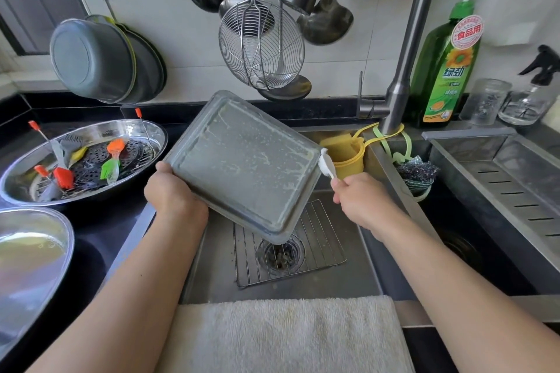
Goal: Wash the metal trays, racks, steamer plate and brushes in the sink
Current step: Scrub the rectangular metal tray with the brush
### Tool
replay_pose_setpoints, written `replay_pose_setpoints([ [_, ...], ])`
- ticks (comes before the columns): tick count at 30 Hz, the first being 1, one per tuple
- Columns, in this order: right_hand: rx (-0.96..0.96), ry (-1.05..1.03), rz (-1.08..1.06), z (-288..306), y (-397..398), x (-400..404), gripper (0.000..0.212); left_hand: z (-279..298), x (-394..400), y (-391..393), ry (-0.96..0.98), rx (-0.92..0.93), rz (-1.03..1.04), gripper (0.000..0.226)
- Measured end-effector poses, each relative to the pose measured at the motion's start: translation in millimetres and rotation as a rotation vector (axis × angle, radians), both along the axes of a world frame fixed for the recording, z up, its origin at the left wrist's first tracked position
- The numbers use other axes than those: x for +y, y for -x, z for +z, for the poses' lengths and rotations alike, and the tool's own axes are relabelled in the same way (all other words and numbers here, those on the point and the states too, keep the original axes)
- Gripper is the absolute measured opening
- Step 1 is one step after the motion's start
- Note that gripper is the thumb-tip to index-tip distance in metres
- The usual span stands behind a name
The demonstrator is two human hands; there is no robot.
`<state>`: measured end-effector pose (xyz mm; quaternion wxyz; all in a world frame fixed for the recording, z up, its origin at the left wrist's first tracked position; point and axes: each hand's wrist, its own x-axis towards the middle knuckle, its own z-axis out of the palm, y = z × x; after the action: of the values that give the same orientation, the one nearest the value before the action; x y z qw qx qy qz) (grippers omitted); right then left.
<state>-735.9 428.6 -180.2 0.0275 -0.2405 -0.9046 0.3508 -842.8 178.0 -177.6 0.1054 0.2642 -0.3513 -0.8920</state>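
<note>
A rectangular metal tray (242, 163), streaked with pale residue, is tilted over the sink (348, 278). My left hand (169, 191) grips its left edge. My right hand (357, 200) holds a small white brush (326, 165) whose head touches the tray's right rim. A wire rack (321, 239) lies on the sink floor over the drain. On the left counter a round steel basin (91, 133) holds a perforated steamer plate (133, 151) and several silicone brushes in orange, green, yellow and red (112, 160).
A second steel basin (33, 239) sits at lower left. A white towel (285, 333) drapes the sink's front edge. The tap (403, 70), a yellow sponge holder (348, 157), a green detergent bottle (448, 63) and hanging ladles and strainers crowd the back wall. A drain tray (509, 179) is at right.
</note>
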Motion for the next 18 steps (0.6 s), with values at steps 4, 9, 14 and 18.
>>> replay_pose_setpoints([
  [4, 0.019, -0.09, -0.012, 0.6, 0.6, -2.2, 0.047, -1.7, -6.2, 1.3, 0.144, 0.045, 0.052, 0.021],
  [9, 0.018, -0.199, 0.015, 1.6, 2.0, -5.4, 0.048, -1.0, -8.3, 0.2, 0.364, 0.184, 0.042, 0.024],
  [14, 0.134, -0.174, 0.033, 7.9, -0.1, -6.0, 0.051, 0.0, 9.5, -9.8, 0.546, 0.378, -0.17, 0.043],
  [18, 0.275, -0.217, -0.005, 9.2, 2.1, -1.3, 0.052, -5.0, 14.7, -12.2, 0.601, 0.438, -0.288, 0.03],
])
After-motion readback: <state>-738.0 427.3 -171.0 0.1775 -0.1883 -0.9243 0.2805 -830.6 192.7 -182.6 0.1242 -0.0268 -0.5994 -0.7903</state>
